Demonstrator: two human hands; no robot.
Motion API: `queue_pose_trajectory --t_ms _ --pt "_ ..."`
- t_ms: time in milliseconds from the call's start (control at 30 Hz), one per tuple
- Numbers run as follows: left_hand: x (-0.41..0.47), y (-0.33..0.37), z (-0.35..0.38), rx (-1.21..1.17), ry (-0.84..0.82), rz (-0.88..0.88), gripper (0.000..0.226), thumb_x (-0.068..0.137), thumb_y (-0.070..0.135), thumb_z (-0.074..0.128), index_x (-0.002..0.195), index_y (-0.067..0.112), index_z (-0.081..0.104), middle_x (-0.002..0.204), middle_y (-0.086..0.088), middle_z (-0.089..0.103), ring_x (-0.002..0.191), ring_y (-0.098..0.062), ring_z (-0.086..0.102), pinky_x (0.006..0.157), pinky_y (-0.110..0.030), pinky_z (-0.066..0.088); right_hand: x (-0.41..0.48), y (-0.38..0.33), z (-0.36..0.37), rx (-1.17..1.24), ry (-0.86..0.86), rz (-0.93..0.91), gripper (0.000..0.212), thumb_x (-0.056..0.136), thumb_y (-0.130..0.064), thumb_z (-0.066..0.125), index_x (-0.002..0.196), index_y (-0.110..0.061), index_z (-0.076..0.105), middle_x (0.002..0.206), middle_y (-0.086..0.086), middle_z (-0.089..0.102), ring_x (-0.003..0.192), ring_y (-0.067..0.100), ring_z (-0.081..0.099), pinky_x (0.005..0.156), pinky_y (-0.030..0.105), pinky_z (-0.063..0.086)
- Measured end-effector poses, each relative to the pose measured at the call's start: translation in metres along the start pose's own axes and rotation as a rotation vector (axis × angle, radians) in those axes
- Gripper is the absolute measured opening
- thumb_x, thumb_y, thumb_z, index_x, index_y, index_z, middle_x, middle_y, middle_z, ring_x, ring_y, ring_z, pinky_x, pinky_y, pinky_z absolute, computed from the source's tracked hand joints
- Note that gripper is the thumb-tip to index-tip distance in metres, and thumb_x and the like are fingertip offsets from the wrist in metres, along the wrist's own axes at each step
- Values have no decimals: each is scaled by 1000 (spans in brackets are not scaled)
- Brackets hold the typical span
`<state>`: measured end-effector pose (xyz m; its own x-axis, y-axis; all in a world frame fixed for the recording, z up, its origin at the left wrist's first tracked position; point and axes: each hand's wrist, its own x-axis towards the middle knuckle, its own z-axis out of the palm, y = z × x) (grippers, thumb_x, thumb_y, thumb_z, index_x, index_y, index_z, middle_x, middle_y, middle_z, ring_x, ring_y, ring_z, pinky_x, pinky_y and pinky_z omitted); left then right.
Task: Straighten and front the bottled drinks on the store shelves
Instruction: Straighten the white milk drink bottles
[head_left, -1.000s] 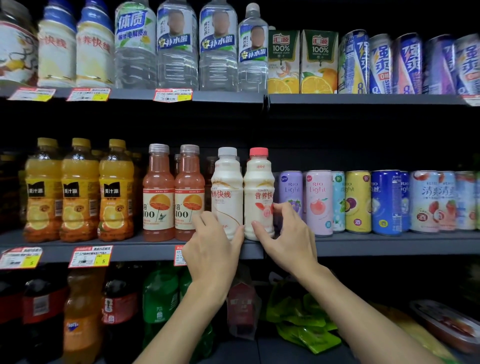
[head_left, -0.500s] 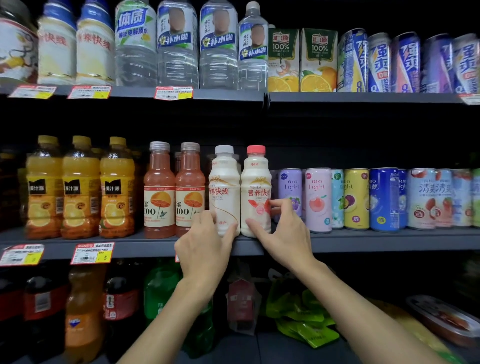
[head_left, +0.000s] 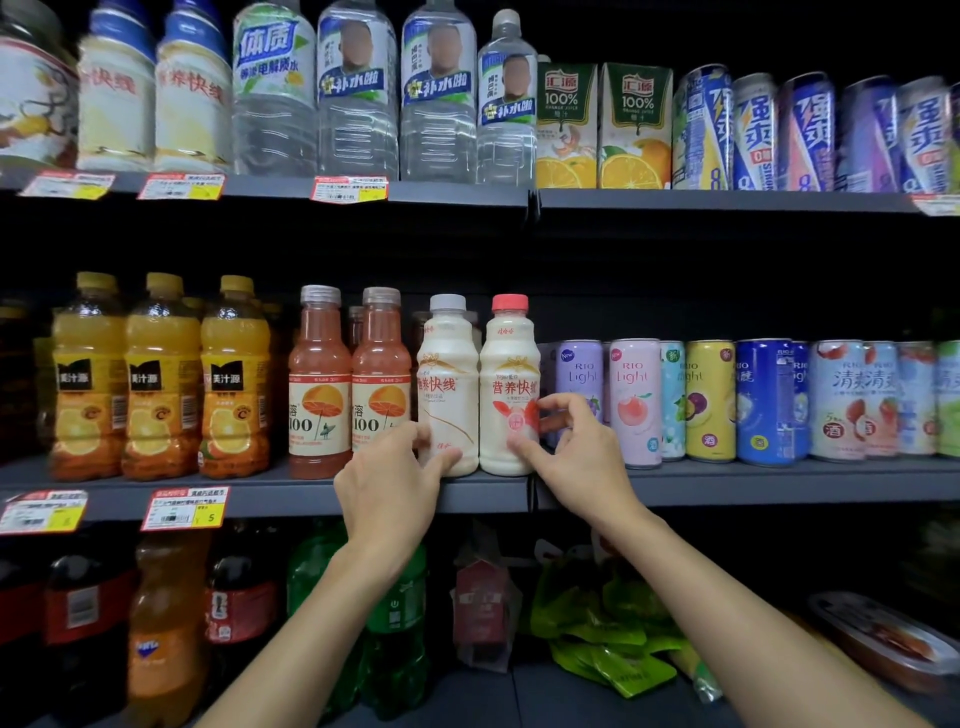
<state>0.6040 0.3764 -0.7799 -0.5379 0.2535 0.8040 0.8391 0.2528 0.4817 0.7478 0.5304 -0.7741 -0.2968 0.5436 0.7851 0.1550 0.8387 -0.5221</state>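
Observation:
Two cream milk-drink bottles stand upright side by side at the front of the middle shelf (head_left: 270, 499): a white-capped bottle (head_left: 448, 379) and a red-capped bottle (head_left: 509, 374). My left hand (head_left: 395, 488) grips the lower part of the white-capped bottle, thumb on its front. My right hand (head_left: 576, 452) pinches the lower part of the red-capped bottle between thumb and curled fingers. Both labels face outward.
Left of them stand two red juice bottles (head_left: 319, 384) and three orange juice bottles (head_left: 161, 379). Cans (head_left: 636, 402) fill the shelf to the right. Water bottles, juice cartons (head_left: 566, 124) and cans line the top shelf. Soda bottles and green packets (head_left: 597, 623) sit below.
Both hands stay on the two milk-drink bottles. My right fingers have moved up and round the side of the red-capped bottle, and the bottles have shifted slightly on the shelf.

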Motion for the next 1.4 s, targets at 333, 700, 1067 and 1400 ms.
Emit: queue_pose_trajectory --t_ms 333,700,1067,1400 --pt "0 -7 -8 49 -65 98 38 88 43 72 124 33 68 113 10 73 104 -19 66 73 -33 44 -7 2 -4 -66 -116 -8 83 56 -77 77 123 -51 36 104 -30 60 92 -7 61 83 29 53" --pt "14 -11 -12 134 -142 212 46 77 57 77 114 31 65 107 13 72 99 -16 67 78 -38 54 -4 4 -5 -44 -139 0 81 54 -77 78 119 -59 32 100 -32 59 89 -19 53 70 11 38" --pt "15 -12 -11 147 -131 263 46 77 55 77 111 27 66 105 10 72 95 -17 67 74 -35 53 -3 5 -3 -82 -132 21 87 54 -79 77 126 -52 36 101 -34 57 92 -15 55 80 23 49" --pt "22 -17 -12 199 -139 375 44 80 58 73 103 22 64 97 6 71 89 -19 65 71 -38 51 -3 -2 -7 -149 -174 42 94 57 -75 76 134 -38 39 106 -26 58 98 -4 58 91 37 56"
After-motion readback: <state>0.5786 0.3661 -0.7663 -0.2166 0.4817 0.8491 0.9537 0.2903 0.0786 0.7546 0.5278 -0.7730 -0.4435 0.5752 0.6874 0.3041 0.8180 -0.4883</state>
